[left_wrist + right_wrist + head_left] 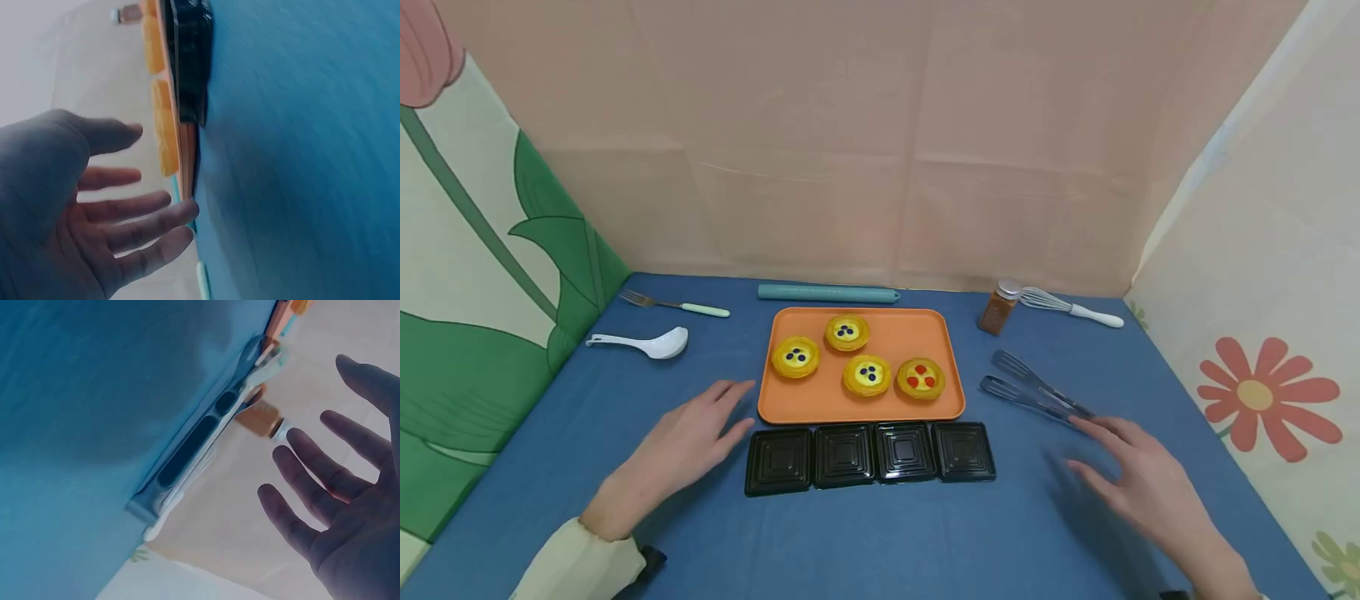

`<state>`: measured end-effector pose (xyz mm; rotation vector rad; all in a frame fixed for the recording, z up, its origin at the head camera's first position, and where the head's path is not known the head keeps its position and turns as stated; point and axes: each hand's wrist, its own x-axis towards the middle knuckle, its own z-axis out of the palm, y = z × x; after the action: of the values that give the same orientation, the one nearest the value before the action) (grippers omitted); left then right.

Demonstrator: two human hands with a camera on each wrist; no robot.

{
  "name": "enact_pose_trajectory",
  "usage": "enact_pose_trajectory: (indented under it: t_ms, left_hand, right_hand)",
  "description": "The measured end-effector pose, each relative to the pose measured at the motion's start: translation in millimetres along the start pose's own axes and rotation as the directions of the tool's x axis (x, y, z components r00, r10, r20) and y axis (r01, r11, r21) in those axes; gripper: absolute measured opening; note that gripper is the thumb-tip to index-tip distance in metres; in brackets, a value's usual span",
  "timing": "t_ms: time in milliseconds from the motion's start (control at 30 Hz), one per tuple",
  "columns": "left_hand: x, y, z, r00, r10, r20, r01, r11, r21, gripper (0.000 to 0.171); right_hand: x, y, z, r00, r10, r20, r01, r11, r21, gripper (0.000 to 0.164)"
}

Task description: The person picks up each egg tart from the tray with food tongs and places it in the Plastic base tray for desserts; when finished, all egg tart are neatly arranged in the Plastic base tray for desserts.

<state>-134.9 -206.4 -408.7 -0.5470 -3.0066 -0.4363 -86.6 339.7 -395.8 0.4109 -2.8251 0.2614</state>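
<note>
Left hand (677, 442): thumb and fingers extended and apart, grip empty, held in the air just left of the orange tray (820, 407). Right hand (1138, 475): fingers loosely extended, grip likewise empty; the right wrist view shows its fingertips apart from the tongs (1051, 390).

Tongs: on the blue cloth (880, 533), right of the tray, slotted heads pointing far and left, handle end closest to the right hand.

Tray: flat at the middle of the cloth, bearing 4 tarts: 3 with blue dots (867, 376), 1 with red pieces (921, 379) at the right. Along the tray's near edge: a row of 4 square black dishes (844, 456), the leftmost set slightly nearer.

Far side: teal rod (827, 292) just beyond the tray. Far left: fork (700, 309) with pale green handle, white spoon (662, 343) nearer than it. Far right: jar (998, 308) with brown contents and silvery lid, beside a white-handled whisk (1093, 315).
</note>
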Motion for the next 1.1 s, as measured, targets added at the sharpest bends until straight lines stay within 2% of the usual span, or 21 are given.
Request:
enact_pose_trajectory:
  t_ms: [100,267,500,700,833,1100]
  left_hand:
    - [7.7,3.3,0.8,0.999,-0.042,0.003,0.042,0.996,-0.082,0.052]
    - [20.9,2.9,4.1,0.994,-0.106,0.014,0.107,0.969,-0.222,0.052]
    - [31.9,-1.5,14.5,0.987,-0.155,0.046,0.161,0.933,-0.322,0.056]
    - [37.5,-6.9,21.0,0.988,-0.151,0.043,0.156,0.921,-0.358,0.058]
    - [38.5,-11.2,24.2,0.990,-0.132,0.049,0.141,0.916,-0.376,0.057]
    - [37.8,-12.8,24.3,0.992,-0.103,0.077,0.127,0.895,-0.427,0.051]
  right_hand:
    - [-3.7,7.4,0.4,0.999,0.036,0.002,-0.036,0.998,0.045,0.063]
    - [-6.4,22.4,-1.1,0.994,0.106,0.026,-0.108,0.988,0.112,0.063]
    - [-9.8,57.8,-4.7,0.981,0.190,0.040,-0.194,0.971,0.142,0.066]
    - [-8.5,80.3,-1.4,0.975,0.206,0.088,-0.218,0.962,0.166,0.068]
    - [-4.5,92.7,4.0,0.968,0.216,0.128,-0.240,0.946,0.218,0.065]
    - [6.7,114.3,12.1,0.938,0.212,0.273,-0.295,0.902,0.315,0.068]
